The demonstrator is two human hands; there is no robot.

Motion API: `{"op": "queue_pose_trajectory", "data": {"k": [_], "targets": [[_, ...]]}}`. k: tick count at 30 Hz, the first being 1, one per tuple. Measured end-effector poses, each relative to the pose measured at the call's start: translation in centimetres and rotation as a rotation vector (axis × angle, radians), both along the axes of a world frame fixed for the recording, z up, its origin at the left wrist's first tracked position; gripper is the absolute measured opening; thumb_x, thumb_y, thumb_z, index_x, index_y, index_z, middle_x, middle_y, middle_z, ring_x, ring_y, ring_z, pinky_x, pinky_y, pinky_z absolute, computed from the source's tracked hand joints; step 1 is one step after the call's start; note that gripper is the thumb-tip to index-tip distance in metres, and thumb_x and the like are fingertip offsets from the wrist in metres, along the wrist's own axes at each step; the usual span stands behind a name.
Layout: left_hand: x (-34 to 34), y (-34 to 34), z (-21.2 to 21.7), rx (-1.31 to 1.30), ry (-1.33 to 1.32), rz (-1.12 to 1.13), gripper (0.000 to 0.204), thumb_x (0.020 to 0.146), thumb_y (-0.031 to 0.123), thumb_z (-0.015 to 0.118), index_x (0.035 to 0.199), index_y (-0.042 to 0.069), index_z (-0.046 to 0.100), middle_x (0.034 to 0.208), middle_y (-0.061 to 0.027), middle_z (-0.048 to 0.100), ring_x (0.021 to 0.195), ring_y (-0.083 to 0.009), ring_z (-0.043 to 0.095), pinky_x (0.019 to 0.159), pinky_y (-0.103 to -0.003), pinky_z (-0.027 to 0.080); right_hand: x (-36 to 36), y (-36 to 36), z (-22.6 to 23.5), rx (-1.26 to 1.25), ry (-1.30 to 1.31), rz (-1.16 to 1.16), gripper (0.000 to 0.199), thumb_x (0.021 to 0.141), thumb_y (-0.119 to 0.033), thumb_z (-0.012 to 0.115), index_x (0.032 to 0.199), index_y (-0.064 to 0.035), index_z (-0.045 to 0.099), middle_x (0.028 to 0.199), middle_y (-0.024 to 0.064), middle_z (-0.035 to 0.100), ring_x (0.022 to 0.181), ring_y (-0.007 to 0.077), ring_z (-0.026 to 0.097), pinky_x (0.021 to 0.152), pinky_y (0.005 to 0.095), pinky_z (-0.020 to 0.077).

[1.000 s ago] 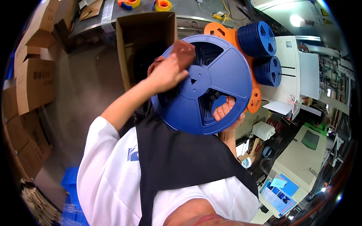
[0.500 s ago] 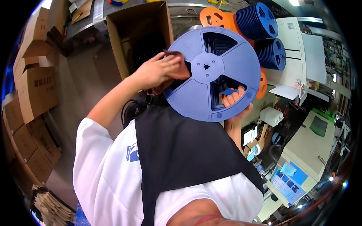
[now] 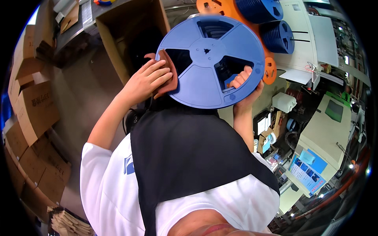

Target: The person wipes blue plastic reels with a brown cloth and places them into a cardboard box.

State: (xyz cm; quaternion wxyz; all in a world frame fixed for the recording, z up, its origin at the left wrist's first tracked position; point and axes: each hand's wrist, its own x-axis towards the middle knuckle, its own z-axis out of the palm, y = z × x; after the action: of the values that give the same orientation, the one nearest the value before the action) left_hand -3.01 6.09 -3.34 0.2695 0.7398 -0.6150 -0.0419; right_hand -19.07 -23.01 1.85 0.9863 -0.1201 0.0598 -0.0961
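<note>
Open cardboard box (image 3: pixel 130 39) just behind blue reel (image 3: pixel 210 59); spools (image 3: pixel 275 37) right.

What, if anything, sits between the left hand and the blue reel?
A brown cloth lies under the left hand, pressed against the reel rim. The right hand grips the reel directly, fingers through an opening.

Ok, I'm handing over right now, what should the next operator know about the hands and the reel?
Left hand: presses a brown cloth against the blue reel at its left rim.
Right hand: grips the reel, fingers through a spoke opening.
Nearby: open cardboard box behind; more blue reels upper right.
Done: cloth on the rim.
Left: reel not set down.
</note>
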Motion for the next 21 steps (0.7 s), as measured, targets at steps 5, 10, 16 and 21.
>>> {"op": "queue_pose_trajectory", "data": {"k": [5,10,16,21], "targets": [[-0.7,0.0,-1.3,-0.042,-0.06,-0.043,0.042,0.077,0.013,0.058,0.118,0.006,0.053,0.118,-0.0073,0.054,0.121,-0.0255,0.048,0.098,-0.036,0.043,0.3,-0.5,0.1,0.049,0.005,0.051,0.031,0.079,-0.028,0.064,0.081,-0.0115,0.039,0.063,-0.004,0.03,0.055,0.0081,0.028,0.055,0.025,0.0262],[-0.9,1.7,-1.0,-0.081,0.283,0.153,0.045,0.076,0.006,0.061,0.12,0.004,0.052,0.11,-0.0128,0.059,0.104,-0.0306,0.058,0.083,-0.033,0.051,4.4,2.5,4.8,-0.367,0.706,-0.304,0.033,0.089,-0.034,0.057,0.103,-0.0043,0.05,0.08,0.0039,0.053,0.073,0.0163,0.051,0.07,0.0309,0.0442],[-0.5,7.0,-5.0,-0.471,1.462,0.689,0.03,0.09,0.009,0.056,0.119,0.002,0.052,0.106,-0.0042,0.061,0.095,-0.0152,0.059,0.087,-0.031,0.047,2.0,0.6,-0.6,-0.296,0.413,0.009,0.029,0.093,-0.032,0.051,0.103,-0.005,0.05,0.072,0.0009,0.042,0.065,0.0134,0.04,0.068,0.0298,0.0386],[-0.8,9.8,-6.5,-0.704,1.792,0.767,0.034,0.087,0.012,0.06,0.118,0.002,0.05,0.112,-0.0089,0.058,0.104,-0.0211,0.057,0.093,-0.038,0.046,-0.1,0.2,-1.4,-0.26,0.471,-0.035,0.025,0.094,-0.028,0.049,0.102,-0.0044,0.051,0.071,0.0017,0.045,0.064,0.0132,0.043,0.067,0.03,0.041]]}}
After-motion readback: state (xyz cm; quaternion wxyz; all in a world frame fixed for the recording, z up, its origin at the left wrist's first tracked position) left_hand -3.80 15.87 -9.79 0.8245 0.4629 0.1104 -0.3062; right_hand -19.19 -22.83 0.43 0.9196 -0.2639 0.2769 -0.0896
